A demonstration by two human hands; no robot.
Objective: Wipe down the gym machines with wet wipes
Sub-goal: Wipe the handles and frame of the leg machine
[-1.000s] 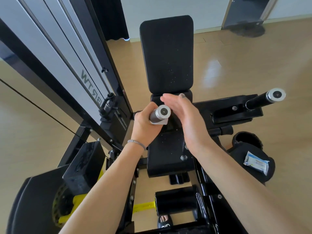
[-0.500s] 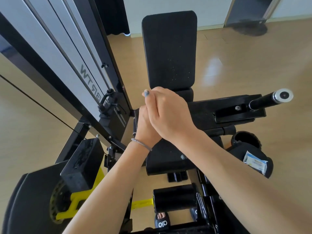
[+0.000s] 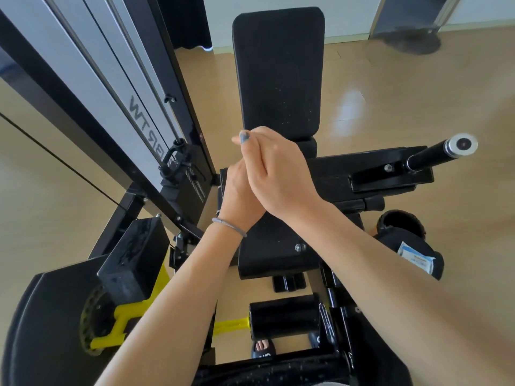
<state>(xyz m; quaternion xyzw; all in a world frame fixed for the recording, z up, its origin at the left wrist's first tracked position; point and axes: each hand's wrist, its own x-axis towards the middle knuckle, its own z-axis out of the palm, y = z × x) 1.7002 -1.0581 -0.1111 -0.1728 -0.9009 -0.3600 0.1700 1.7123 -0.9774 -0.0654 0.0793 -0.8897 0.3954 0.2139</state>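
Now the hands rub the machine's near handle.
The left hand (image 3: pixel 237 196) curls tight low on it; the right hand (image 3: pixel 274 174) at 12 o'clock covers its top, fingers closed. No wipe shows. Next, I think: the far handle (image 3: pixel 434 153) at 2 o'clock. The wipes pack (image 3: pixel 415 259) lies at 4 o'clock on a black pad.

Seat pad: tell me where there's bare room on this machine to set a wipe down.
The backrest is bare. The seat pad is free only below the crossed left hand and right hand. The right-side pad already carries the wipes packet.
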